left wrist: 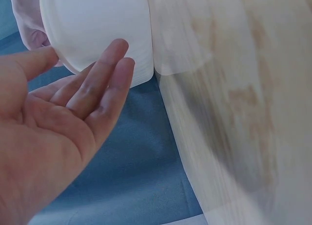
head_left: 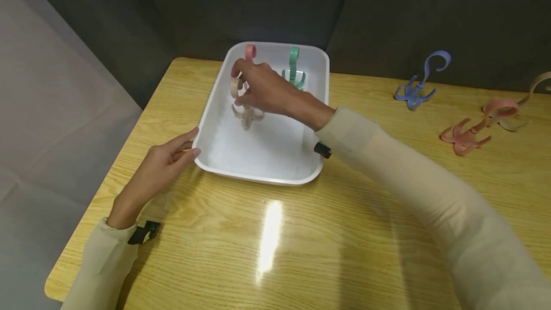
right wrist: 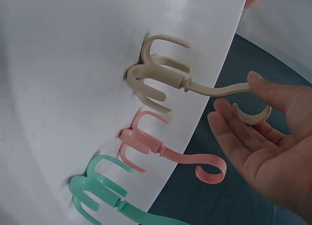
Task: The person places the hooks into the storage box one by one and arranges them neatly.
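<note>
In the white tray [head_left: 258, 157], my right hand [head_left: 269, 87] pinches the curved top of a beige multi-prong hanging hook [right wrist: 158, 74]. Its prongs stand on the tray's bottom, with the stem rising to my thumb and fingers. Beside it stands a pink hook [right wrist: 141, 139], then a green hook [right wrist: 97, 191], both upright in the tray. My left hand [head_left: 157, 166] touches the tray's left side near the front corner, its fairly straight fingers [left wrist: 100, 83] against the outer wall and the thumb at the rim.
Right of the tray, a blue hook [head_left: 414, 92] stands on the wooden table [head_left: 206, 252]. Farther right are another pink hook [head_left: 465, 138] and a beige hook [head_left: 535, 85], overlapping in the head view. A dark curtain [head_left: 258, 4] hangs behind the table's back edge.
</note>
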The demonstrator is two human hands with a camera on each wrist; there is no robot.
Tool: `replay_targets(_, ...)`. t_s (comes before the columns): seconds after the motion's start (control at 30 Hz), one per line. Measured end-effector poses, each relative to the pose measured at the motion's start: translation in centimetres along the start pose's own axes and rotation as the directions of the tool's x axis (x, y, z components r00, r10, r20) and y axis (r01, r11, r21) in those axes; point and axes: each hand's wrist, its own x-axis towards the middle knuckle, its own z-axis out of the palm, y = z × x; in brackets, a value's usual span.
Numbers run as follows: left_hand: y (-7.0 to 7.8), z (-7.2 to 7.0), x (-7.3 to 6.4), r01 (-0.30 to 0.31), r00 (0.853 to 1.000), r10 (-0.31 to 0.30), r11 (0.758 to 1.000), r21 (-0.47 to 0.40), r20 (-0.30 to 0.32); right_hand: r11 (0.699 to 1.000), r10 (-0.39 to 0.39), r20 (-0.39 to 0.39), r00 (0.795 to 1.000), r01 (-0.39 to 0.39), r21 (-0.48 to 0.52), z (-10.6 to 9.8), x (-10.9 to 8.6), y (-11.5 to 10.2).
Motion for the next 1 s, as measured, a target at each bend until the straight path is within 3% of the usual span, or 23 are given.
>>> replay_targets(1.0, -0.21, -0.41, 0.00, 0.004, 1.000, -0.004, 0.999, 0.037, -0.009, 0.997, 0.066, 0.051, 0.996, -0.065, -0.032, -0.40, -0.32, 0.06)
